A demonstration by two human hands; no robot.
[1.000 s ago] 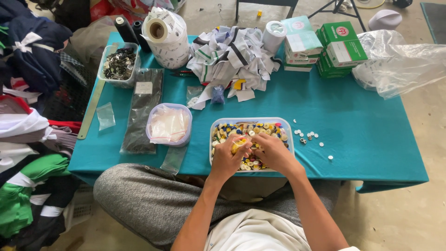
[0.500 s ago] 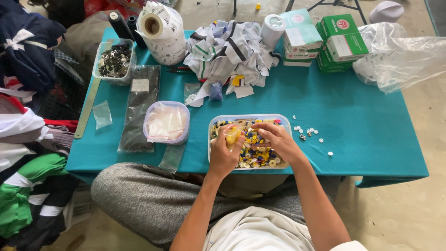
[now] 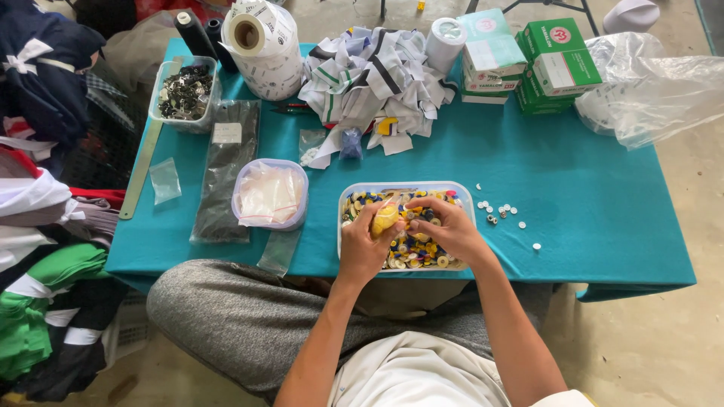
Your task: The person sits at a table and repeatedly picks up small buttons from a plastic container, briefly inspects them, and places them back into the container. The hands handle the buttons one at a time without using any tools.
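On the teal table (image 3: 588, 218), a clear rectangular tub (image 3: 407, 188) of mixed coloured buttons sits at the near edge, with a smaller round tub of bags (image 3: 270, 194) just beside it. Left hand (image 3: 363, 247) grasps a small yellow-filled bag (image 3: 385, 219) above the tub. Right hand (image 3: 445, 230) pinches the bag's top edge. Loose white buttons (image 3: 501, 211) lie to the right.
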